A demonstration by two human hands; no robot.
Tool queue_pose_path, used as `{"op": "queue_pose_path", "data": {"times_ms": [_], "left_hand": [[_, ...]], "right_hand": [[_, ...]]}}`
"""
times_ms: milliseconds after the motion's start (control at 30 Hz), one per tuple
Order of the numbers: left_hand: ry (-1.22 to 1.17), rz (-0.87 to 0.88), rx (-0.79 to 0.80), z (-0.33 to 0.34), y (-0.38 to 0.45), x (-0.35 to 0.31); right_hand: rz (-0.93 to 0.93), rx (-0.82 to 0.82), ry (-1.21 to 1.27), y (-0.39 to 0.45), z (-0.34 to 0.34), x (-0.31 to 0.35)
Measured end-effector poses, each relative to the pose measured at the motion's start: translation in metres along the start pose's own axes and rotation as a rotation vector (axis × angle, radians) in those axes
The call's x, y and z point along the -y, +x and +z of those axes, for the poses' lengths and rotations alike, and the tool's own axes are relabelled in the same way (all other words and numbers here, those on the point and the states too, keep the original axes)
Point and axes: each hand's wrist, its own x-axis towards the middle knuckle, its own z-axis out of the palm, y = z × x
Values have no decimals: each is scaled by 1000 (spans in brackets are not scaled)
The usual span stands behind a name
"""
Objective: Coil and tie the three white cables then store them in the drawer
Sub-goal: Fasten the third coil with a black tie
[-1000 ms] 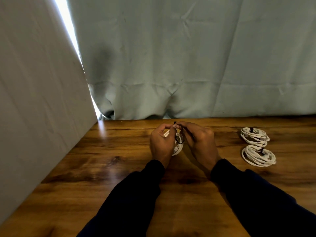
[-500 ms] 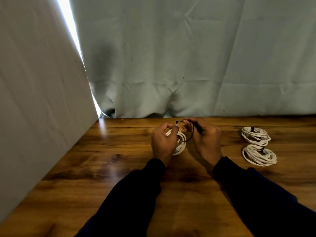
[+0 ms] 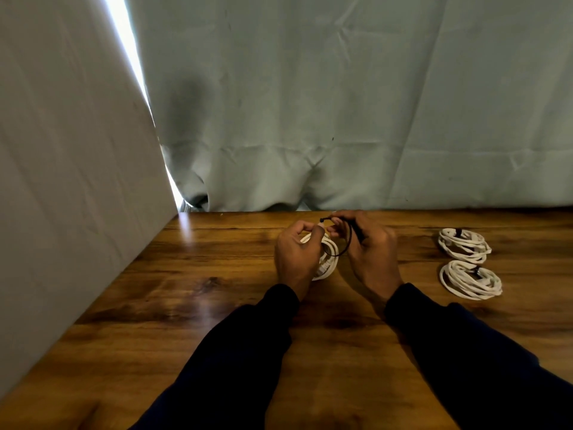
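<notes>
Two coiled white cables [image 3: 464, 245] and [image 3: 470, 279] lie tied with dark ties at the right of the wooden table [image 3: 192, 293], so two of three look done. The third coil [image 3: 328, 259] sits in the left hand [image 3: 297, 259], whose fingers curl round it just above the table. The right hand [image 3: 369, 252] pinches a black tie [image 3: 348, 240] looped beside the coil; whether the tie is already threaded is hard to tell. No drawer is in view, so storing remains. Compared with a second ago, the tie's loop is drawn wider and the right hand has shifted slightly rightward.
</notes>
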Motion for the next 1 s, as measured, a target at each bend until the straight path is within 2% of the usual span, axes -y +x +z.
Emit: {"op": "queue_pose_path", "data": {"times_ms": [500, 700, 900, 1000], "left_hand": [[43, 52, -42, 0, -1, -3], [70, 129, -31, 0, -1, -5], [20, 151, 0, -2, -2, -2], [-15, 153, 4, -3, -1, 0]], "right_hand": [[-74, 64, 1, -1, 0, 0], [-104, 83, -12, 0, 0, -5], [-193, 147, -43, -1, 1, -2], [-204, 119, -88, -1, -1, -2]]}}
